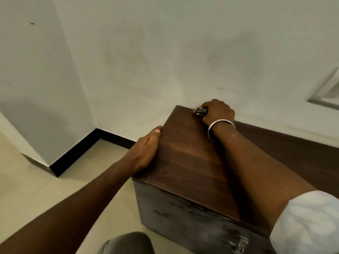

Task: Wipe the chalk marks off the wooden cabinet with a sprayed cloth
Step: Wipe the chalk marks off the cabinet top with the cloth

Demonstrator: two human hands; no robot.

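At the far corner of the cabinet (192,162) top, right against the wall (165,52), the right hand (218,111) is fisted tight around a bunched cloth (200,111); only a patterned wad pokes out on the thumb side, pressed onto the wood. Metal bangle (219,128) on that wrist.

Left hand (145,151) lies flat and open on the cabinet's left edge, fingers wrapped slightly over the side, holding nothing (looks like bracing).

Cabinet top reads mostly clean dark wood. The cabinet's near front face still shows pale smears, heaviest toward its lower right (238,242) — probably chalk, can't confirm.

Handling, my read:
- Cloth is soft and light, collapses into whatever the fist makes. Balled like this gives pressure but a small contact patch; flattening it under the palm would cover more per stroke.
- Can't tell if it's damp.
- Cabinet looks rigid and heavy, unlikely to slide, so the left hand on the edge is enough.
- Tight against the wall, knuckles will scrape before the cloth reaches the last strip.
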